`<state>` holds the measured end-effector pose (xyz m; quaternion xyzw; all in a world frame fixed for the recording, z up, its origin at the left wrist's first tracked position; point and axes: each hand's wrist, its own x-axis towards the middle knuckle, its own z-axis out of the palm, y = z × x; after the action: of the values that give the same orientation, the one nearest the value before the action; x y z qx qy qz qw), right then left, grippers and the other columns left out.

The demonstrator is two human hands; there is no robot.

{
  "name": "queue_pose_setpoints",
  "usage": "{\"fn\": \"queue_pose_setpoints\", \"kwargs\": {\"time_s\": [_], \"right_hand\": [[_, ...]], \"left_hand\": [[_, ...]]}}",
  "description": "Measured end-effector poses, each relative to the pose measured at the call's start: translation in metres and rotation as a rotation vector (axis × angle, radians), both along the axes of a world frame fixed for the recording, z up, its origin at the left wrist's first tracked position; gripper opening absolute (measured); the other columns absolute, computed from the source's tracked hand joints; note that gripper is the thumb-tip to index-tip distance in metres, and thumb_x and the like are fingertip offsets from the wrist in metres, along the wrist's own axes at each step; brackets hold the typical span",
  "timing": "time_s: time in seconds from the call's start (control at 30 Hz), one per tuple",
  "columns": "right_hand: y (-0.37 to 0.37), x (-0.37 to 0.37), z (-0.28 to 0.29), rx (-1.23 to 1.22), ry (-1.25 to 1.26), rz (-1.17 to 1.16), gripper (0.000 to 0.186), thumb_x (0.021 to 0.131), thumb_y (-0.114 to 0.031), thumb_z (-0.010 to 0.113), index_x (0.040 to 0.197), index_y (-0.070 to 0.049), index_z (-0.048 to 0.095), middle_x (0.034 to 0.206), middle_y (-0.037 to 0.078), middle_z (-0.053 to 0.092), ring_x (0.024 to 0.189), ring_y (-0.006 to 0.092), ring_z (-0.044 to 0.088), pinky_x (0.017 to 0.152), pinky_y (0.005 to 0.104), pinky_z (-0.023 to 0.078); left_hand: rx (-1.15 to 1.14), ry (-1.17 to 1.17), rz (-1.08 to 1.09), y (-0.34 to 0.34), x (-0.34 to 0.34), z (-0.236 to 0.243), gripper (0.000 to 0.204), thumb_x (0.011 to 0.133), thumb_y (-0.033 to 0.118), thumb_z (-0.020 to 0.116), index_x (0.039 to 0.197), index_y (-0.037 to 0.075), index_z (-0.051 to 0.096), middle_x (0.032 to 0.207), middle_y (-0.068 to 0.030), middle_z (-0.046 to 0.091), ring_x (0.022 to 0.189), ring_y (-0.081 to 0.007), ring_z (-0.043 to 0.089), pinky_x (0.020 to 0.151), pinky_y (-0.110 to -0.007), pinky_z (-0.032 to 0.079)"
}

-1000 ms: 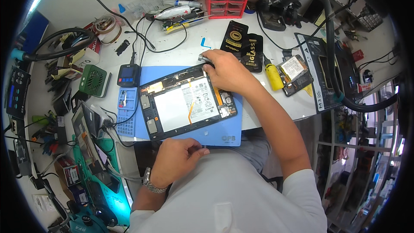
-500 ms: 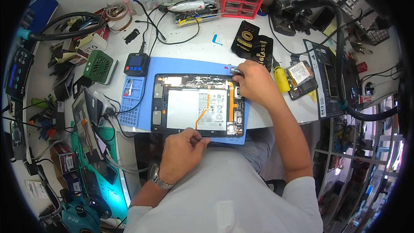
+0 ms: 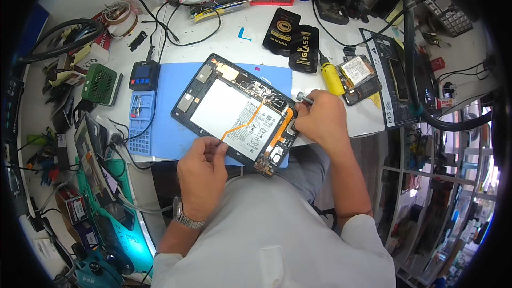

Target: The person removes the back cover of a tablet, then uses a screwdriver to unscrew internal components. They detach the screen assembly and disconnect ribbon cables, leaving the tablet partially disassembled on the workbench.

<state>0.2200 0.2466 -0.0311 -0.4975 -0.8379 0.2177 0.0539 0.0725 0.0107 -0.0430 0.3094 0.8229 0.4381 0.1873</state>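
An opened tablet (image 3: 184, 101), its back cover off, lies turned at a slant over the blue work mat (image 3: 165, 138). Inside it sit a large white battery (image 3: 221, 108), an orange ribbon cable (image 3: 249, 122) running across that battery, and a wider orange ribbon (image 3: 281, 130) near the right end. My left hand (image 3: 202, 168) grips the tablet's near edge between thumb and fingers. At the upper right corner, my right hand (image 3: 324, 116) is closed around a short grey metal cylindrical tool (image 3: 302, 97). Its lower part and tip are hidden by the hand.
Left of the tablet are a small dark device with a screen (image 3: 144, 76), a blue parts tray (image 3: 140, 122) and a green fan (image 3: 100, 85). Black packets (image 3: 305, 48), a yellow bottle (image 3: 332, 78) and an opened phone (image 3: 360, 77) lie to the right. A thick black hose (image 3: 409, 58) arches there.
The tablet has turned clockwise, its right end now nearer me. My left hand has shifted its grip along the near edge. My right hand still holds the grey tool beside the corner.
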Motion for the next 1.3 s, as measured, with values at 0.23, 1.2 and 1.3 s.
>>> {"fn": "queue_pose_setpoints", "kwargs": {"time_s": [0.23, 1.2, 1.3], "right_hand": [[-0.019, -0.002, -0.007, -0.019, 0.087, -0.061, 0.022, 0.09, -0.016, 0.077, 0.092, 0.006, 0.078, 0.084, 0.028, 0.076, 0.081, 0.0437, 0.077, 0.077, 0.0501, 0.06], [-0.073, -0.008, -0.069, -0.17, 1.18, 0.404, 0.064, 0.106, 0.015, 0.061, 0.163, 0.003, 0.033, 0.121, 0.022, 0.069, 0.107, 0.025, 0.077, 0.085, 0.0308, 0.062], [-0.071, -0.006, -0.07, -0.118, 1.168, 0.429, 0.065, 0.103, 0.018, 0.062, 0.161, 0.002, 0.037, 0.119, 0.022, 0.071, 0.106, 0.0247, 0.077, 0.079, 0.03, 0.062]], "left_hand": [[0.157, 0.047, -0.051, 0.012, -0.015, -0.012, 0.035, 0.1, 0.008, 0.082, 0.131, -0.005, 0.072, 0.114, -0.0218, 0.08, 0.105, -0.0227, 0.078, 0.092, -0.034, 0.061], [0.199, 0.464, -0.316, 0.004, -0.04, -0.034, 0.013, 0.076, 0.016, 0.093, 0.083, 0.014, 0.082, 0.135, -0.0133, 0.076, 0.135, -0.0346, 0.066, 0.108, -0.052, 0.031], [0.197, 0.465, -0.315, 0.004, -0.04, -0.035, 0.014, 0.076, 0.016, 0.093, 0.083, 0.014, 0.082, 0.135, -0.0133, 0.076, 0.135, -0.0344, 0.067, 0.107, -0.052, 0.031]]}}
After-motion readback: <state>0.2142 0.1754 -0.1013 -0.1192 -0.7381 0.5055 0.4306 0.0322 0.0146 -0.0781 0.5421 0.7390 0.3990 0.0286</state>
